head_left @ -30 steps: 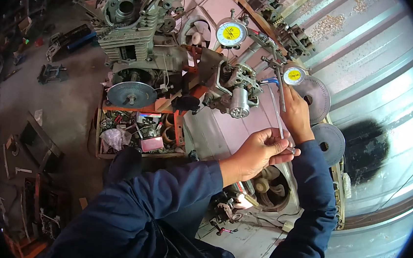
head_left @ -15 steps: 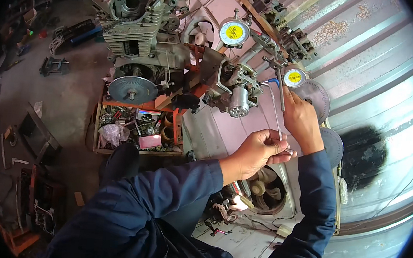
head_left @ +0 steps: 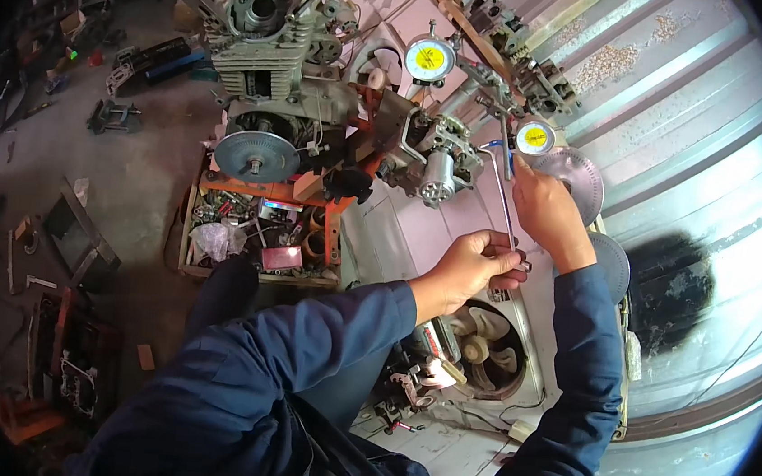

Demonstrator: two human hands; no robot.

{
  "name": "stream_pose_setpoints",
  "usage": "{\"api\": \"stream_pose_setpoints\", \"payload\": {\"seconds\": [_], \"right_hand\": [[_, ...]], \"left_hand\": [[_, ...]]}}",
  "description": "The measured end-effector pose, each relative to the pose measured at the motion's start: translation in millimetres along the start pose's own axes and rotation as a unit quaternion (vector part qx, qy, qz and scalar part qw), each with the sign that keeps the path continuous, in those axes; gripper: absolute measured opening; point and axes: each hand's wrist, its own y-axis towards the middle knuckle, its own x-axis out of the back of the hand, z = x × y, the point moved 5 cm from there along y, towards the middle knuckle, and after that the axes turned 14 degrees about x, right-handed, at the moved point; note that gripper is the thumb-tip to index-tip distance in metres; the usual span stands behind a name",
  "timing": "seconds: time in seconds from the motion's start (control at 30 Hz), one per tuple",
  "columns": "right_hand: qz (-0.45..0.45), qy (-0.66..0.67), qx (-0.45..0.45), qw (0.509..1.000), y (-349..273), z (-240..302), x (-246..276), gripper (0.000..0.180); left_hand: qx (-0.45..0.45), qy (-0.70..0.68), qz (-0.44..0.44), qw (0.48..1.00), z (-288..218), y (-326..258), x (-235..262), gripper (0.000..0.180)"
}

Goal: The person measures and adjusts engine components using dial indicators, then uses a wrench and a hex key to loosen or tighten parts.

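Down low, the crate: a crate (head_left: 305, 281) sits left of the person's hands, crammed with loose metal parts, a clear plastic bag (head_left: 217, 240), a pink box (head_left: 281, 256) and brown tubes (head_left: 315, 243), all jumbled together.
Engine: just beyond the crate rises a big finned engine (head_left: 266, 51), a toothed-looking disc (head_left: 257, 156) on its near side.
Gauges: a large dial gauge (head_left: 430, 58) stands above the smaller engine part (head_left: 441, 157); a small dial gauge (head_left: 535, 137) sits right of it, just above the right hand.
In the way: the right hand crowds the space under the small gauge and partly hides a round plate (head_left: 576, 184) behind it; the left hand hangs just above a fan (head_left: 485, 349) in its opening.
Wall: corrugated metal (head_left: 696, 157) closes off the right side.
Wrench: a thin silver wrench (head_left: 503, 194) is between the two hands, right of the smaller engine part; its long axis slants away from the person and slightly left, and its bent far end points left, near a blue piece (head_left: 495, 144).
Left hand (head_left: 467, 271): fingers pinched on the wrench's near end.
Right hand (head_left: 551, 208): raised near the blue piece; from where I stand, I can't tell whether its fingers are closed on anything.
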Motion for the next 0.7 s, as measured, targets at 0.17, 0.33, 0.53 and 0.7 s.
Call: {"api": "stream_pose_setpoints", "payload": {"seconds": [0.17, 0.33, 0.53, 0.7], "right_hand": [[-0.035, -0.004, -0.003, 0.999, -1, 6, 2, 0.034], [0.049, -0.069, -0.039, 0.996, 22, 26, 16, 0.021], [0.078, -0.058, -0.080, 0.992, 27, 27, 9, 0.015], [0.099, -0.078, -0.090, 0.988, 26, 28, 13, 0.014]], "left_hand": [[0.000, -0.017, 0.008, 1.000, 1, -1, -4, 0.022], [-0.019, -0.015, 0.018, 1.000, -1, 8, 4, 0.022], [-0.047, 0.005, 0.079, 0.996, -9, 13, -4, 0.025], [-0.073, 0.033, 0.092, 0.992, -17, 10, -13, 0.018]]}}
